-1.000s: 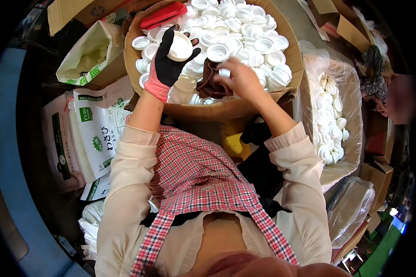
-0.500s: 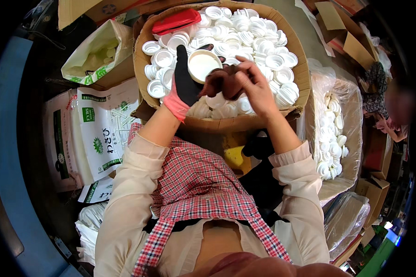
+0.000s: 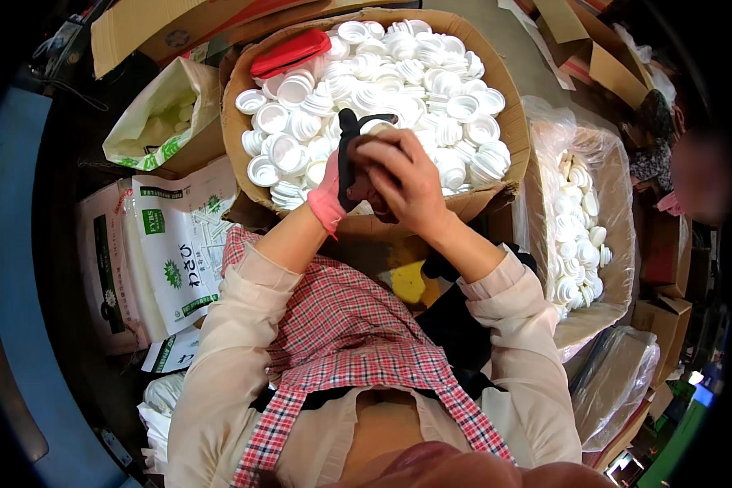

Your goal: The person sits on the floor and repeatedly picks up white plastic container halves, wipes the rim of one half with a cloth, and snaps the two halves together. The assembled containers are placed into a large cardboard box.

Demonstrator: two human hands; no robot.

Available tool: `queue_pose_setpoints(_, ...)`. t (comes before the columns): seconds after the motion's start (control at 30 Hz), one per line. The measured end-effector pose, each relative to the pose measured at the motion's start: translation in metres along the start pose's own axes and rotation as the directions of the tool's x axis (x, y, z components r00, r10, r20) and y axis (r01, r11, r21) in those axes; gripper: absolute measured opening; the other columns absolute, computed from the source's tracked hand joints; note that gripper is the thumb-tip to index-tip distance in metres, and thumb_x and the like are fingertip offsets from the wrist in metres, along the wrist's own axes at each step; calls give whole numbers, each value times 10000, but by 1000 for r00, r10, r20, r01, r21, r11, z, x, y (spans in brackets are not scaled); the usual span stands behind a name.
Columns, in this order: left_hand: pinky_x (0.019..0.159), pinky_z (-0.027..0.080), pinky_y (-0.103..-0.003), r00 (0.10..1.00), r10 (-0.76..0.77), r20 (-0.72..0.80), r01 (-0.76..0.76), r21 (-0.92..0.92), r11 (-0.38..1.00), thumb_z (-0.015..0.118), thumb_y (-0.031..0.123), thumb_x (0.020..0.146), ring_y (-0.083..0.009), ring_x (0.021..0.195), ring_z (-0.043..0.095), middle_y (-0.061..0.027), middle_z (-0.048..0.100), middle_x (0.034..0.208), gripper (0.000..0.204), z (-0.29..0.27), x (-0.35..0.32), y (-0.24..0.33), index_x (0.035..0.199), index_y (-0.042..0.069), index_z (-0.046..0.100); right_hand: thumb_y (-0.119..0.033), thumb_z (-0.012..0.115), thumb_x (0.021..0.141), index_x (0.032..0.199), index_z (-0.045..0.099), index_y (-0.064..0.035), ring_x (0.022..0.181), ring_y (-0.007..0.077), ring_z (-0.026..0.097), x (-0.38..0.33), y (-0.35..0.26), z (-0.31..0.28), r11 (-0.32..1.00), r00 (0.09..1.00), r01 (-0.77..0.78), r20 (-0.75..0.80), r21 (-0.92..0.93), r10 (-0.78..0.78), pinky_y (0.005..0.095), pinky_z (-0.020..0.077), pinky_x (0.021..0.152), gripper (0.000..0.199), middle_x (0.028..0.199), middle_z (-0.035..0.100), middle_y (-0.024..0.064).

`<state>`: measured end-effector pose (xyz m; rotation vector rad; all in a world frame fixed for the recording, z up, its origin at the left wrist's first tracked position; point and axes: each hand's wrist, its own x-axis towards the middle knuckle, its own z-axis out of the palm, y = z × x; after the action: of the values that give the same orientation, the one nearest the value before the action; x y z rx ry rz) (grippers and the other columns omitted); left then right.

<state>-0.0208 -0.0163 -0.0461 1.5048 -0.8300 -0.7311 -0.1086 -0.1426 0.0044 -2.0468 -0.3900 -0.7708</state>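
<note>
From my feed, both hands meet just above the centre of the frame, over the near edge of the round cardboard box (image 3: 508,130) full of white plastic caps (image 3: 431,77). My left hand (image 3: 343,167), in a black and pink glove, has its grip closed around 1 white cap (image 3: 376,126), which peeks out at the top between the 2 hands. My bare right hand (image 3: 407,179) is folded over it from the right, fingers curled, touching the glove; I cannot tell what else it pinches. A red lid (image 3: 289,53) lies at the box's upper left rim. At the right of the frame a clear bag (image 3: 618,244) holds more white caps.
</note>
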Motion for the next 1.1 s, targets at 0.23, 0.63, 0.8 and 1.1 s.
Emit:
queue_pose_setpoints(0.23,953,406,-304,791,502,-348,-385,354,852,351,140,980,-188,1064,543,-118,571,1138,343,14,0,28,1268,-9,466,-18,635,813,1039,636,-60,837,293,587,2,26,-15,919,924,-371,-153,-137,350,337,478,764,230,906,568,133)
queue_pose_setpoints(0.63,966,409,-376,743,200,-638,70,372,926,534,243,922,-357,1105,539,-177,576,1222,366,-66,11,-5,1208,17,561,-76,647,803,990,639,-8,822,120,596,-24,46,-9,599,610,-756,613,262,502,276,485,749,199,861,652,57)
queue_pose_setpoints(0.8,905,454,-384,917,-85,-391,400,898,184,643,395,814,-304,1082,564,-144,620,1111,439,-69,-12,2,1118,78,617,-85,657,783,1013,610,-24,831,168,602,-29,53,-7,757,660,-648,559,85,502,298,478,774,242,881,644,101)
queue_pose_setpoints(1.1,895,478,-380,782,-459,-422,514,853,91,581,510,819,-277,1038,623,-145,669,1072,556,-58,-27,-38,1064,15,650,-79,645,779,1015,580,-24,913,276,639,-17,46,6,841,733,-536,534,73,421,352,490,815,251,915,648,164)
